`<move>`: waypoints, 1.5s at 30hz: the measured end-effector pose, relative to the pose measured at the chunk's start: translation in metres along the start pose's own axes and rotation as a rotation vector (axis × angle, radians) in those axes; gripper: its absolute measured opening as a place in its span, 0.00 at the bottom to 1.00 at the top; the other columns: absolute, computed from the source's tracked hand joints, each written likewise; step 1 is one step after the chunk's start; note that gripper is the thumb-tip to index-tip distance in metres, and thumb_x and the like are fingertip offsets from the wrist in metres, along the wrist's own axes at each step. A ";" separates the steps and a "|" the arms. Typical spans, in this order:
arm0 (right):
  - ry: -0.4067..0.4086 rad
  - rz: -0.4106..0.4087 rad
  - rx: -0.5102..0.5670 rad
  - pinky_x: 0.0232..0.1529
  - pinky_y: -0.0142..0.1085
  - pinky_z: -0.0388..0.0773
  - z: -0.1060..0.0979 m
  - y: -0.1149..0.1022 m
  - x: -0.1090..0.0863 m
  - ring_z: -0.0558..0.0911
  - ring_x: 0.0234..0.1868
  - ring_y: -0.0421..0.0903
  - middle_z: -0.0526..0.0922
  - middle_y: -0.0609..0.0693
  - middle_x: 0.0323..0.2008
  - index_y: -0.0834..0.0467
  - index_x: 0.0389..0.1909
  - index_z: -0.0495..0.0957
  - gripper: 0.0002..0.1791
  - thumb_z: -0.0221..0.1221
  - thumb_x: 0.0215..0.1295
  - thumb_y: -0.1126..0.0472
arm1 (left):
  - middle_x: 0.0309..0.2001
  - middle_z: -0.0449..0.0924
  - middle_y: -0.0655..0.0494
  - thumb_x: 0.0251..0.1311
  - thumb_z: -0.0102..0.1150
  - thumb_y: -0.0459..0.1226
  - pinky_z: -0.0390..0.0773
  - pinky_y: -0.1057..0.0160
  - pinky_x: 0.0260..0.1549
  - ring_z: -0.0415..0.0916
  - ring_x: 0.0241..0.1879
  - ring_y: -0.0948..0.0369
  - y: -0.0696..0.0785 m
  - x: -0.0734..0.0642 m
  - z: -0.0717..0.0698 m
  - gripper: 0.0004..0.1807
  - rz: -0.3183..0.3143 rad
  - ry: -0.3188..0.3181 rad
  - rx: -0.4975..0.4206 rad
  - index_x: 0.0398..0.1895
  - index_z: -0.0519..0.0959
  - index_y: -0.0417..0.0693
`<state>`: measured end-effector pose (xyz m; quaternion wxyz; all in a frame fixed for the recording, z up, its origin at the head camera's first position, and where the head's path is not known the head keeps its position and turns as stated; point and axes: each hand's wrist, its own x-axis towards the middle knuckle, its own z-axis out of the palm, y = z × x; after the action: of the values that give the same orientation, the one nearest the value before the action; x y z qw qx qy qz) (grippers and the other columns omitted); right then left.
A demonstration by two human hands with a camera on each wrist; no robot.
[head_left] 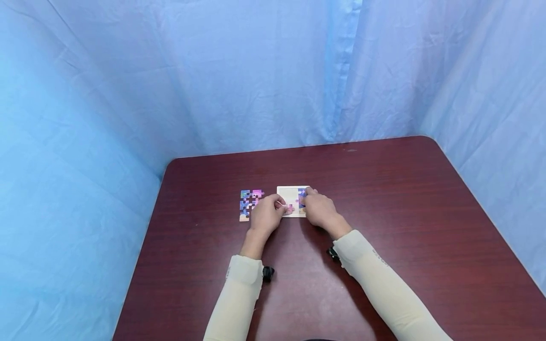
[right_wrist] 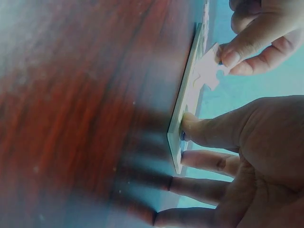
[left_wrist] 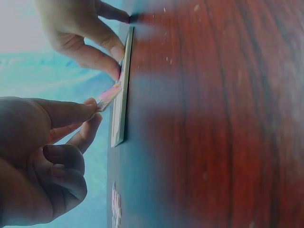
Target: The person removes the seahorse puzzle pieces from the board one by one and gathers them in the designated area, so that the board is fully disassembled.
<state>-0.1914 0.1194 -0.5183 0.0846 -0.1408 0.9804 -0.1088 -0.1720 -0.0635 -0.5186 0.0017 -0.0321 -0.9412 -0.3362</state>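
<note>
My left hand pinches a pink jigsaw piece between thumb and forefinger, its other fingers curled back. The piece is tilted, with its lower end at the surface of a pale puzzle tray. Blue and purple jigsaw pieces fill the tray's right side, partly hidden by my right hand. In the right wrist view, that hand's thumb and forefinger press at the pieces near the tray's edge. Its remaining fingers extend to the tabletop beside the tray.
Several colourful jigsaw pieces lie in a loose block left of the tray, partly behind my left hand. Everything rests on a dark red wooden table. Blue curtains hang around its back and sides.
</note>
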 end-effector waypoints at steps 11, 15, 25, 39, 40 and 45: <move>0.003 0.000 -0.018 0.51 0.60 0.85 -0.001 0.001 0.000 0.79 0.70 0.64 0.76 0.58 0.67 0.59 0.41 0.88 0.11 0.56 0.72 0.66 | 0.30 0.88 0.60 0.66 0.72 0.41 0.76 0.57 0.30 0.81 0.30 0.60 -0.010 -0.003 -0.011 0.04 -0.084 0.039 0.002 0.34 0.86 0.53; -0.001 0.008 -0.015 0.50 0.59 0.86 -0.001 0.002 0.001 0.80 0.68 0.62 0.76 0.57 0.66 0.60 0.40 0.87 0.10 0.56 0.73 0.65 | 0.30 0.87 0.60 0.67 0.70 0.42 0.77 0.56 0.31 0.81 0.29 0.60 -0.014 -0.004 -0.015 0.05 -0.121 0.036 0.011 0.34 0.86 0.54; -0.020 0.016 0.015 0.56 0.61 0.84 -0.001 0.002 0.001 0.76 0.73 0.65 0.75 0.57 0.69 0.60 0.44 0.88 0.10 0.62 0.73 0.59 | 0.31 0.89 0.62 0.64 0.72 0.42 0.78 0.54 0.35 0.84 0.32 0.60 -0.032 -0.010 -0.023 0.04 -0.159 0.042 -0.017 0.36 0.87 0.55; 0.009 -0.002 0.008 0.50 0.60 0.86 -0.002 0.000 0.000 0.81 0.67 0.64 0.77 0.56 0.62 0.60 0.37 0.85 0.09 0.56 0.71 0.66 | 0.33 0.90 0.59 0.64 0.72 0.42 0.79 0.55 0.35 0.85 0.34 0.59 -0.049 -0.024 -0.038 0.06 -0.198 0.037 0.000 0.40 0.89 0.54; 0.010 -0.002 0.004 0.50 0.60 0.86 -0.002 0.000 0.000 0.81 0.68 0.64 0.77 0.57 0.62 0.60 0.38 0.86 0.10 0.55 0.71 0.67 | 0.33 0.90 0.59 0.64 0.72 0.42 0.79 0.55 0.35 0.84 0.34 0.59 -0.051 -0.024 -0.039 0.06 -0.199 0.034 0.005 0.40 0.89 0.53; 0.003 -0.013 -0.013 0.53 0.59 0.85 -0.002 0.000 0.001 0.78 0.71 0.63 0.77 0.57 0.66 0.60 0.39 0.87 0.10 0.57 0.72 0.65 | 0.33 0.90 0.59 0.64 0.72 0.42 0.78 0.56 0.34 0.84 0.33 0.59 -0.056 -0.027 -0.043 0.05 -0.223 0.031 0.034 0.39 0.89 0.53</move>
<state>-0.1930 0.1195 -0.5168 0.0817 -0.1474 0.9803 -0.1032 -0.1498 -0.1356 -0.5215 -0.0205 0.0782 -0.9444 -0.3187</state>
